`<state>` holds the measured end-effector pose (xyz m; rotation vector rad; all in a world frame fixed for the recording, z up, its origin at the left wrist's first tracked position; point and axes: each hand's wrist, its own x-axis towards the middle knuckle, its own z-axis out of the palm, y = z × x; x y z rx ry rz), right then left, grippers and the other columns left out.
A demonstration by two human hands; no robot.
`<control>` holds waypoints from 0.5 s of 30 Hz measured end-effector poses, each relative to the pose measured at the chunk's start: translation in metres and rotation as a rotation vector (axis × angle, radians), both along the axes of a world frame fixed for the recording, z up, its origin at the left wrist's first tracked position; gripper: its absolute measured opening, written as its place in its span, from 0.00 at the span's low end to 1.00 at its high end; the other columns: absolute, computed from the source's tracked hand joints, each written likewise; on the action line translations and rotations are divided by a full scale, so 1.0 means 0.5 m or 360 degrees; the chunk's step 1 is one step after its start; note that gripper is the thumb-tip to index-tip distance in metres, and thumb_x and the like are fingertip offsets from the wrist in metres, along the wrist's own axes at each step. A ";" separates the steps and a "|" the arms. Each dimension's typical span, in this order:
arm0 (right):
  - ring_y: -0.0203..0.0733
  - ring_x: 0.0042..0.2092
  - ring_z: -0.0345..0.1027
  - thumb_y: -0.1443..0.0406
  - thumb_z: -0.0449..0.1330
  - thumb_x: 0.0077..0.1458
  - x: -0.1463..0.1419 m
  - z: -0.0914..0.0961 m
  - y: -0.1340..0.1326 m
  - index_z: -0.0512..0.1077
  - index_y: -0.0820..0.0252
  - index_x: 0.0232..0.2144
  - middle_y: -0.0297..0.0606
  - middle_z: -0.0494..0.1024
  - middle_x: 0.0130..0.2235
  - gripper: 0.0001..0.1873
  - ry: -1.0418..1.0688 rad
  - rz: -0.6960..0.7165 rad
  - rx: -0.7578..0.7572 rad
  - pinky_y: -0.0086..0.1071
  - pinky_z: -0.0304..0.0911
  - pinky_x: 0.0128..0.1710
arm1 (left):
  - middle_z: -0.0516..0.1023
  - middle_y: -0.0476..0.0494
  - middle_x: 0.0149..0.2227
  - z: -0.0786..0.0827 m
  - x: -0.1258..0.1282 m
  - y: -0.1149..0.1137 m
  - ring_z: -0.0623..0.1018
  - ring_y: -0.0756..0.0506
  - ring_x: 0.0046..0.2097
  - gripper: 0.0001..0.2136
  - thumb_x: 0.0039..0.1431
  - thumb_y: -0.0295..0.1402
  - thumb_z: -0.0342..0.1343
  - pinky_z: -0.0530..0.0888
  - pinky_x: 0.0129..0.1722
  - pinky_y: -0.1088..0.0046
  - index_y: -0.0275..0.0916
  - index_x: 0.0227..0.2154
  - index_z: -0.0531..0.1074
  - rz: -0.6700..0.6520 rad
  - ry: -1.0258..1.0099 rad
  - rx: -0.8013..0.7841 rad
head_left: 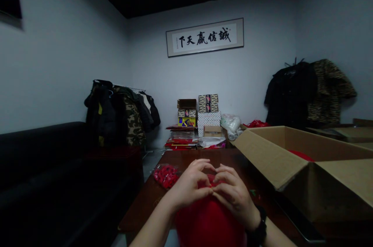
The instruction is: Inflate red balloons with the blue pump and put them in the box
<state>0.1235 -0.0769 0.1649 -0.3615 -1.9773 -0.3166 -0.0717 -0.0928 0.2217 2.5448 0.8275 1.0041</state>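
A large round red object (pixel 210 223), smooth like a balloon or lantern, is close in front of me at the near edge of the table. Both hands meet over its top. My left hand (pixel 194 183) is closed, its thumb and fingertips pinching at the top. Facing it, my right hand (pixel 234 192) is also closed, with fingertips almost touching those of the left and a dark band on the wrist. A small red bit shows between the fingers; my hands hide most of it. Beyond my left hand lies a clear plastic bag (pixel 166 176) of small red pieces.
An open cardboard box (pixel 279 161) with something red inside stands on the right. The dark brown table (pixel 186 156) reaches away from me. Stacked boxes (pixel 208 118) sit against the far wall. A black sofa (pixel 52 169) and a rack of coats (pixel 122 111) are on the left.
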 end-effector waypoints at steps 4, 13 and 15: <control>0.43 0.48 0.65 0.69 0.61 0.52 0.000 0.000 -0.002 0.70 0.53 0.35 0.34 0.74 0.37 0.07 0.0023 -0.0053 0.0029 0.47 0.63 0.53 | 0.74 0.41 0.49 -0.032 0.011 -0.002 0.66 0.39 0.57 0.02 0.51 0.31 0.61 0.59 0.59 0.59 0.42 0.26 0.79 0.0142 -0.0229 0.0043; 0.46 0.54 0.60 0.65 0.57 0.57 0.030 0.009 0.015 0.72 0.47 0.43 0.37 0.72 0.47 0.11 0.0013 0.0062 -0.0385 0.45 0.64 0.52 | 0.70 0.39 0.53 -0.037 0.018 -0.006 0.64 0.36 0.59 0.03 0.48 0.29 0.60 0.59 0.59 0.55 0.42 0.25 0.78 0.0222 -0.0304 0.0019; 0.47 0.56 0.58 0.64 0.56 0.57 0.034 0.015 0.021 0.71 0.44 0.46 0.37 0.70 0.51 0.14 0.0021 0.0147 -0.0451 0.47 0.62 0.53 | 0.69 0.41 0.54 -0.024 0.015 -0.011 0.61 0.36 0.61 0.04 0.47 0.28 0.61 0.55 0.61 0.53 0.43 0.25 0.79 0.0182 -0.0216 0.0066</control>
